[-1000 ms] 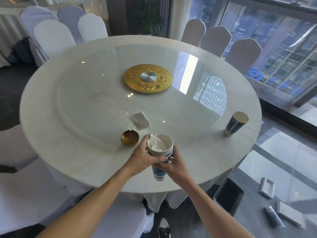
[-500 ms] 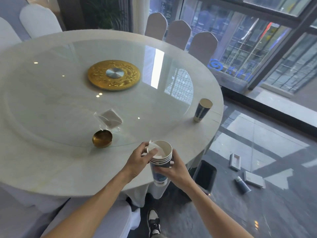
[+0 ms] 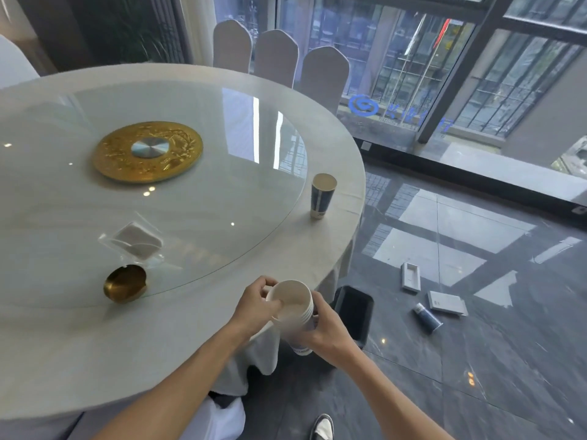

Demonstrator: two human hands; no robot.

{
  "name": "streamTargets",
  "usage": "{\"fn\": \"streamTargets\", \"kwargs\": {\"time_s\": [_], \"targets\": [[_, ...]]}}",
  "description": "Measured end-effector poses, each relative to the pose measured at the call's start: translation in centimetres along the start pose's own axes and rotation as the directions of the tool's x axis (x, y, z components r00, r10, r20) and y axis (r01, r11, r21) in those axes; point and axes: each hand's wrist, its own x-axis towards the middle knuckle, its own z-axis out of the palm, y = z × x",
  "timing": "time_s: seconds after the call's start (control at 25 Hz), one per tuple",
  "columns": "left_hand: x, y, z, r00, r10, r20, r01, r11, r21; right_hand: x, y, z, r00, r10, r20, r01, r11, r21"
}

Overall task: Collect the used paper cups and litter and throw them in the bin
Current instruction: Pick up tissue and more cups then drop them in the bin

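Observation:
A stack of nested white-and-blue paper cups [image 3: 293, 308] is held over the table's near edge. My right hand [image 3: 325, 328] wraps the stack from the right and below. My left hand [image 3: 259, 304] grips its rim, thumb inside the top cup. One more blue paper cup [image 3: 322, 195] stands upright on the right rim of the round table [image 3: 63, 344]. A black bin [image 3: 355, 311] sits on the floor just right of my hands, beside the tablecloth. On the floor farther right lie a blue cup [image 3: 427, 317] on its side and two white boxes [image 3: 447, 302].
A clear plastic packet with a white napkin [image 3: 136, 241] and a small brass dish [image 3: 125, 283] rest on the glass turntable, with a gold centre disc [image 3: 147, 151] beyond. Covered chairs [image 3: 276, 57] stand at the far side. My shoe [image 3: 322, 427] shows below.
My view has swung right, bringing the floor, bin and litter into sight. The cup stack has tilted and moved toward the table's edge; the white paper in the top cup no longer shows.

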Motion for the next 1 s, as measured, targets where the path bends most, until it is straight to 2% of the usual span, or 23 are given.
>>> {"fn": "streamTargets", "kwargs": {"time_s": [0.12, 0.28, 0.4, 0.52, 0.68, 0.8, 1.0], "targets": [[2.0, 2.3, 3.8, 1.0, -0.023, 0.004, 0.023, 0.999, 0.026, 1.3, 1.4, -4.0, 1.0, -0.015, 0.007, 0.015, 0.999, 0.028], [5.0, 5.7, 8.2, 1.0, -0.004, -0.016, 0.003, 0.996, -0.084, 4.4, 2.9, -9.8, 1.0, -0.012, -0.007, 0.012, 0.995, 0.104], [6.0, 7.5, 9.8, 0.997, 0.057, 0.056, -0.046, 0.982, -0.183, 6.9, 2.7, -13.2, 1.0, -0.01, 0.001, 0.01, 0.989, 0.147], [7.5, 8.3, 10.0, 0.987, 0.11, 0.115, -0.089, 0.98, -0.18, 9.9, 2.1, -15.1, 0.999, -0.031, 0.033, 0.026, 0.99, 0.14], [11.5, 9.3, 9.6, 0.993, 0.116, 0.008, -0.114, 0.986, -0.124, 15.2, 1.4, -16.2, 0.99, -0.02, 0.14, 0.006, 0.995, 0.1], [16.1, 9.5, 8.4, 0.99, 0.126, -0.058, -0.134, 0.978, -0.158, 19.6, 0.9, -16.7, 0.975, 0.003, 0.221, -0.018, 0.998, 0.066], [23.1, 10.2, 6.5, 0.988, 0.125, -0.086, -0.136, 0.981, -0.138, 27.9, 0.3, -18.2, 0.971, 0.092, 0.221, -0.099, 0.995, 0.023]]}}
